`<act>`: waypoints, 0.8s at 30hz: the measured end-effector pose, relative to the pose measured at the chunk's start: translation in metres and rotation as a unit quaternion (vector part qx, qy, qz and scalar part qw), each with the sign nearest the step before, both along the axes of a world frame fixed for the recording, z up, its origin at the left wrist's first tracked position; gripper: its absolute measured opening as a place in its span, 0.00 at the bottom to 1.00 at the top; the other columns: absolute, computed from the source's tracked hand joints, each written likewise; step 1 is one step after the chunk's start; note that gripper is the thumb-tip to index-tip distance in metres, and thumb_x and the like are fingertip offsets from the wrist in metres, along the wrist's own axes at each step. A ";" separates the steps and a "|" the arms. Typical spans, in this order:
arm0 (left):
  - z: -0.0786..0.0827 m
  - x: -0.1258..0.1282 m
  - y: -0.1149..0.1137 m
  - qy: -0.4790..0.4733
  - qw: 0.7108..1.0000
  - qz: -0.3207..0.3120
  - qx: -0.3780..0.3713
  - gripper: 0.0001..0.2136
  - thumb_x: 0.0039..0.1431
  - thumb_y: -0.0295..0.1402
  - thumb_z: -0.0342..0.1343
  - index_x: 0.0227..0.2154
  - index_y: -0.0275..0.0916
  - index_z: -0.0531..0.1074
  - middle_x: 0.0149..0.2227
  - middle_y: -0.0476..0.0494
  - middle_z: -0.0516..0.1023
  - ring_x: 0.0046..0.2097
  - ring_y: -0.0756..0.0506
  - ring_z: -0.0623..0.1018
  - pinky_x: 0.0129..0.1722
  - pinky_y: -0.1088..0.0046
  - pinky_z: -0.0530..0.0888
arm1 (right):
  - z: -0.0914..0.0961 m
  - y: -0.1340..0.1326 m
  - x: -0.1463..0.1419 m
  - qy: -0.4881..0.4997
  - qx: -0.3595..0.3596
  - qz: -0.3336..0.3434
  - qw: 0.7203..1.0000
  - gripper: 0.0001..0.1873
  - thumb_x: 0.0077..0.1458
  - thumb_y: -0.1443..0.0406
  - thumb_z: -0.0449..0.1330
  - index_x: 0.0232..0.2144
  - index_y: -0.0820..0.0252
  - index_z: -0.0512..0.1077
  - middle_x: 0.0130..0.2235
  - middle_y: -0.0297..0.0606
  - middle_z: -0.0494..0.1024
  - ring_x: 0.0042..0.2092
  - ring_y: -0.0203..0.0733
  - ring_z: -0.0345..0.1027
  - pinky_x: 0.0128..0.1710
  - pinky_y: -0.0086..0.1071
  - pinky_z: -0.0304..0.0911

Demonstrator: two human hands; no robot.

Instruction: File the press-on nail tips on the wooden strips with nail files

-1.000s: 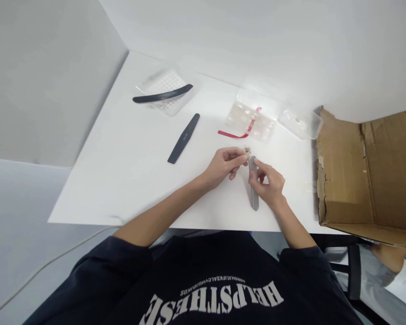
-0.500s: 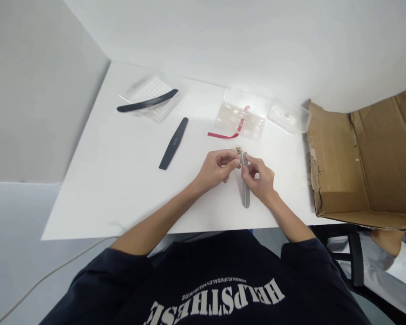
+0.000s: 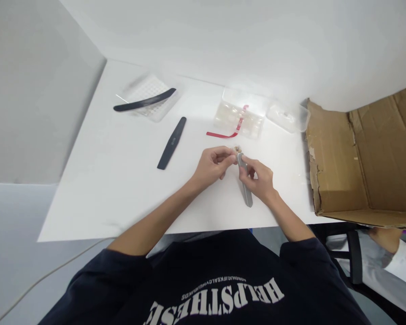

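Note:
My left hand (image 3: 212, 164) pinches a tiny tan artificial nail (image 3: 237, 149) between thumb and fingers, just above the white table (image 3: 122, 180). My right hand (image 3: 260, 178) grips a grey nail file (image 3: 245, 187), whose upper end touches the small nail and whose lower end points toward me. Both hands meet near the middle of the table.
A black nail file (image 3: 171, 142) lies left of my hands; another black file (image 3: 144, 100) rests on a clear tray (image 3: 149, 95). Clear plastic boxes (image 3: 241, 116) with a red strip (image 3: 223, 134) sit behind. An open cardboard box (image 3: 362, 158) stands at the right. Another person's hand (image 3: 385, 237) shows at lower right.
The grey file has tilted a little, its lower end swinging right, while both hands stay together. The view has shifted slightly.

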State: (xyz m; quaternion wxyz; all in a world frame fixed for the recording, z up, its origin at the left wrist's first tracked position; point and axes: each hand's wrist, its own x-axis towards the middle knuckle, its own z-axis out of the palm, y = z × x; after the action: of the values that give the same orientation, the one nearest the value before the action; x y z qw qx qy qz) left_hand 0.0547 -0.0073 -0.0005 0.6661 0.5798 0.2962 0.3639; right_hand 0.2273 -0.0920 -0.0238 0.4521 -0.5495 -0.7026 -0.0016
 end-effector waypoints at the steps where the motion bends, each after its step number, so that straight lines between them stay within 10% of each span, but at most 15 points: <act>1: 0.001 0.000 0.000 0.002 1.000 0.010 0.002 0.10 0.61 0.39 0.67 0.34 0.36 0.80 0.30 0.47 0.81 0.18 0.57 0.66 0.14 0.80 0.64 | 0.001 0.000 0.000 0.001 0.002 0.004 1.000 0.15 0.66 0.66 0.59 0.53 0.53 0.75 0.27 0.25 0.72 0.24 0.31 0.64 0.26 0.27 0.69; 7: 0.001 0.004 -0.008 0.073 0.994 -0.035 0.067 0.08 0.61 0.34 0.65 0.28 0.37 0.78 0.27 0.50 0.78 0.22 0.55 0.68 0.18 0.80 0.66 | 0.003 0.001 0.000 0.027 0.013 -0.008 1.000 0.15 0.67 0.66 0.59 0.55 0.54 0.75 0.26 0.24 0.69 0.24 0.31 0.62 0.26 0.26 0.67; 18: 0.004 -0.001 0.008 -0.055 0.995 0.042 -0.068 0.14 0.57 0.41 0.70 0.32 0.35 0.78 0.30 0.48 0.78 0.17 0.59 0.63 0.14 0.80 0.63 | 0.007 0.001 0.003 0.070 -0.025 -0.082 0.994 0.13 0.69 0.63 0.58 0.53 0.55 0.74 0.24 0.22 0.65 0.23 0.31 0.60 0.24 0.26 0.66; 24: -0.002 0.002 0.002 -0.049 0.998 0.003 -0.038 0.13 0.60 0.41 0.68 0.34 0.34 0.78 0.30 0.48 0.78 0.17 0.59 0.65 0.14 0.81 0.64 | 0.002 -0.002 0.003 0.033 -0.005 -0.014 0.999 0.14 0.67 0.63 0.60 0.54 0.54 0.75 0.27 0.25 0.71 0.23 0.31 0.64 0.25 0.28 0.69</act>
State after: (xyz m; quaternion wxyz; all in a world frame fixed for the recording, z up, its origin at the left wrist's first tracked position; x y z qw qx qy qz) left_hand 0.0569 -0.0049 -0.0022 0.7001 0.5345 0.2789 0.3825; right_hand 0.2300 -0.0935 -0.0216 0.4726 -0.5614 -0.6792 0.0139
